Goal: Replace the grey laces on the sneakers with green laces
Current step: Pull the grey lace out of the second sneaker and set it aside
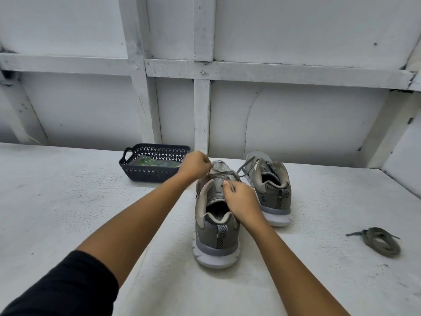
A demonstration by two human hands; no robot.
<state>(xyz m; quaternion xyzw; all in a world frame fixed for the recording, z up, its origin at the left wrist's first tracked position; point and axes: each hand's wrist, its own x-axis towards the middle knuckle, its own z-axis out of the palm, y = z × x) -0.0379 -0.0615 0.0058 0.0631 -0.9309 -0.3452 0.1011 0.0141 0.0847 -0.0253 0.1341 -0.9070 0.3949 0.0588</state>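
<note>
On table point(68, 201), grey sneaker point(216, 238), grey lace point(222, 174)

Both arms reach forward, left hand point(194, 166) fisted, right hand point(242, 201) apparently pinching with curled fingers point(228, 187).

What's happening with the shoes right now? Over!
Left hand and right hand each pinch the grey lace on the near sneaker. Green laces in the basket. Coiled lace lies off right, nothing blocking.

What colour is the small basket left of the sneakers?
Dark navy, with a lattice of holes; the head view shows the basket best.
</note>
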